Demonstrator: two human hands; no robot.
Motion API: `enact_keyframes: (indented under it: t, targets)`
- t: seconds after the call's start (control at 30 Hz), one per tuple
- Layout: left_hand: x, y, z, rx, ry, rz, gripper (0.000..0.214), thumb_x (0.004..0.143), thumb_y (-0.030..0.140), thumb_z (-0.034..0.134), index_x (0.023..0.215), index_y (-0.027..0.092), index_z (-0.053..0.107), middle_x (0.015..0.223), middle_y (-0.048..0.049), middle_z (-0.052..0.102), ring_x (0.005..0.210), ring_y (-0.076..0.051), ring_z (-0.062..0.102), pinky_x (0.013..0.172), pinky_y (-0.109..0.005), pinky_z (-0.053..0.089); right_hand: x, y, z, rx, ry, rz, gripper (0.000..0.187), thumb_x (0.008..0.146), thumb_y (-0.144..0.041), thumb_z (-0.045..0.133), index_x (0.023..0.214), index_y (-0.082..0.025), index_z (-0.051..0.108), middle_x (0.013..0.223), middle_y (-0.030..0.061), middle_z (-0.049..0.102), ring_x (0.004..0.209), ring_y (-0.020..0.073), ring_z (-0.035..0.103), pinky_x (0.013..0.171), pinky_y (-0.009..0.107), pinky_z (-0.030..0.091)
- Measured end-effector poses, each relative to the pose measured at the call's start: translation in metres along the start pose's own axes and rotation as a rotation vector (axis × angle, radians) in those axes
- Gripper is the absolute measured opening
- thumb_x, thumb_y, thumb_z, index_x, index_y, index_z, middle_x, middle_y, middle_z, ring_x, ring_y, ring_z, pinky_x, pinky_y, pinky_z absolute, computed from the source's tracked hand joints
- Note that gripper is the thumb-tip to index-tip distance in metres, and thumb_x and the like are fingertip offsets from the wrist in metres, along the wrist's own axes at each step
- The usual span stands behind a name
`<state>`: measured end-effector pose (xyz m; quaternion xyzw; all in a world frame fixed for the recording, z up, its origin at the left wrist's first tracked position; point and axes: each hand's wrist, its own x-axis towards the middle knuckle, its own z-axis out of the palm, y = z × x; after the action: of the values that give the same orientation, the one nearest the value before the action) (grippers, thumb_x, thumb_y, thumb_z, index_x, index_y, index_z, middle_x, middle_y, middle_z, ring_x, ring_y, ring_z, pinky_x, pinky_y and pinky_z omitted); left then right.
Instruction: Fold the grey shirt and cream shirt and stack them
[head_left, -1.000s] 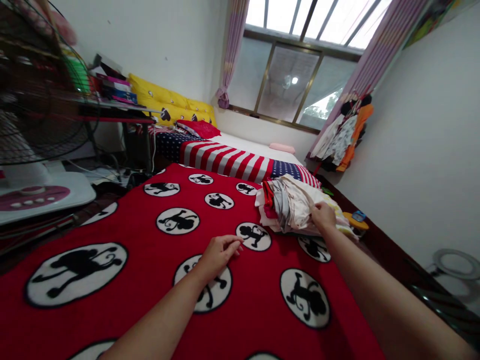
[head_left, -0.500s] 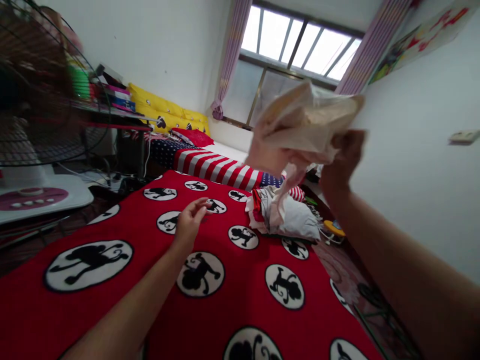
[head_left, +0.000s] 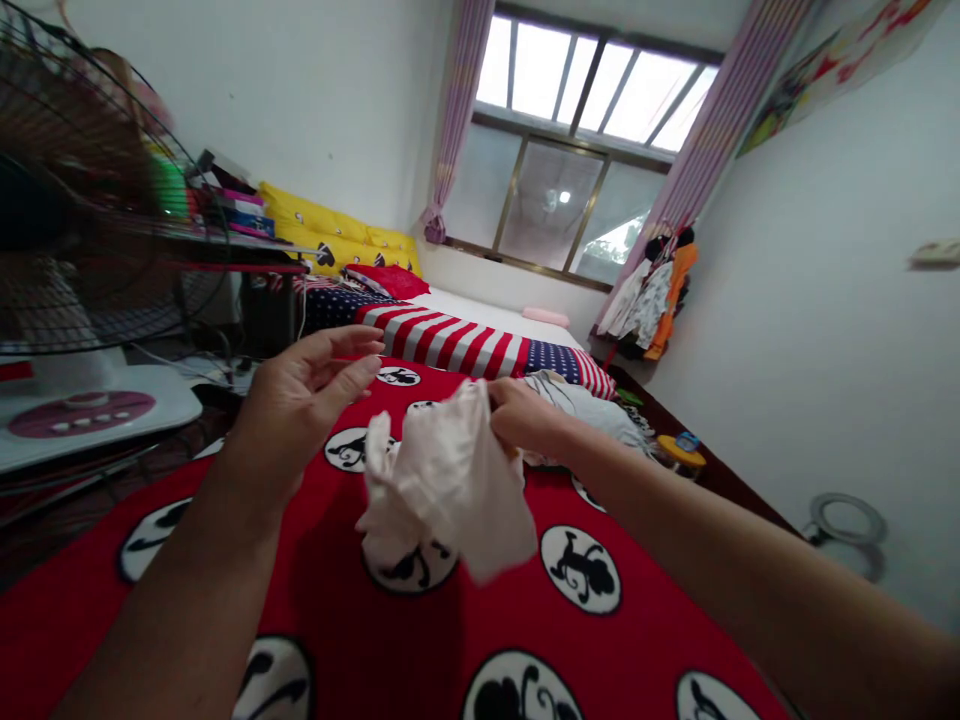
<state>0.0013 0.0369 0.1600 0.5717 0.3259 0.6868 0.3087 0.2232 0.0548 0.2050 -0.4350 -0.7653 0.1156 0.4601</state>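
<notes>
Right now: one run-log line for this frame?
right hand: holds pale cloth | left hand: open, near cloth, not touching | cloth hangs over red blanket | clothes pile behind

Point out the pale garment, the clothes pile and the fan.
pale garment (head_left: 450,490), head view, middle of the hanging cloth.
clothes pile (head_left: 592,410), head view, grey top layer.
fan (head_left: 90,240), head view, wire guard.

Right hand (head_left: 525,418) grips pale garment (head_left: 450,490), probably underwear; left hand (head_left: 307,395) open.
</notes>
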Motion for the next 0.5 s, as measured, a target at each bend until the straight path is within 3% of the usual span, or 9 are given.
enact_keyframes:
  t: [0.1, 0.17, 0.27, 0.3, 0.37, 0.43, 0.5]
  targets:
    - [0.0, -0.008, 0.004, 0.176, -0.189, 0.023, 0.059, 0.069, 0.046, 0.076, 0.121, 0.023, 0.064, 0.119, -0.0073, 0.066, 0.099, -0.022, 0.064, 0.072, -0.026, 0.053, -0.003, -0.017, 0.001, 0.279, -0.063, -0.019, 0.007, 0.076, -0.025, 0.064, 0.077, -0.019, 0.06, 0.069, -0.003, 0.06, 0.065, 0.0109, 0.061, 0.058, 0.024, 0.053]
    - [-0.001, -0.015, 0.009, 0.245, -0.327, 0.015, 0.064, 0.063, 0.046, 0.08, 0.12, 0.023, 0.065, 0.112, -0.0064, 0.069, 0.093, -0.025, 0.067, 0.069, -0.029, 0.054, 0.008, -0.016, -0.011, 0.432, -0.025, -0.055, 0.016, 0.08, -0.03, 0.062, 0.093, -0.02, 0.059, 0.087, -0.0015, 0.065, 0.077, 0.0108, 0.065, 0.066, 0.025, 0.054]
    - [-0.003, -0.026, 0.016, 0.306, -0.451, -0.024, 0.035, 0.063, 0.037, 0.079, 0.093, 0.02, 0.075, 0.081, -0.003, 0.073, 0.07, -0.024, 0.068, 0.056, -0.028, 0.051, 0.025, 0.025, -0.038, 0.296, 0.095, 0.026, 0.029, 0.083, -0.036, 0.059, 0.108, -0.022, 0.057, 0.108, 0.0027, 0.063, 0.087, 0.0121, 0.066, 0.066, 0.024, 0.053]
    - [-0.003, -0.028, 0.016, 0.344, -0.407, -0.003, 0.026, 0.064, 0.034, 0.076, 0.086, 0.02, 0.075, 0.076, -0.0019, 0.073, 0.066, -0.022, 0.066, 0.053, -0.027, 0.05, 0.027, 0.048, -0.047, 0.151, 0.157, 0.128, 0.029, 0.085, -0.037, 0.056, 0.109, -0.02, 0.057, 0.108, 0.0045, 0.064, 0.086, 0.0129, 0.067, 0.066, 0.025, 0.053]
    - [-0.001, -0.029, 0.014, 0.44, -0.194, 0.076, 0.022, 0.065, 0.027, 0.072, 0.086, 0.021, 0.076, 0.077, 0.0003, 0.073, 0.066, -0.02, 0.064, 0.053, -0.024, 0.047, 0.021, 0.101, -0.063, -0.36, 0.211, 0.457, 0.022, 0.087, -0.031, 0.052, 0.101, -0.018, 0.061, 0.099, 0.0051, 0.067, 0.089, 0.0149, 0.067, 0.07, 0.025, 0.052]
    - [0.002, -0.027, 0.008, 0.512, 0.048, 0.129, 0.028, 0.065, 0.025, 0.07, 0.093, 0.021, 0.075, 0.079, 0.0026, 0.072, 0.067, -0.016, 0.062, 0.055, -0.021, 0.044, 0.002, 0.151, -0.075, -0.516, 0.199, 0.612, 0.015, 0.075, -0.02, 0.065, 0.088, -0.012, 0.065, 0.095, 0.0124, 0.069, 0.099, 0.0257, 0.065, 0.079, 0.033, 0.051]
    - [0.005, -0.023, 0.001, 0.538, 0.195, 0.123, 0.031, 0.065, 0.03, 0.071, 0.094, 0.02, 0.075, 0.076, 0.0049, 0.07, 0.065, -0.014, 0.06, 0.054, -0.019, 0.042, -0.022, 0.188, -0.081, -0.615, 0.224, 0.715, 0.018, 0.072, -0.02, 0.069, 0.086, -0.01, 0.065, 0.099, 0.0193, 0.067, 0.107, 0.033, 0.061, 0.086, 0.04, 0.047]
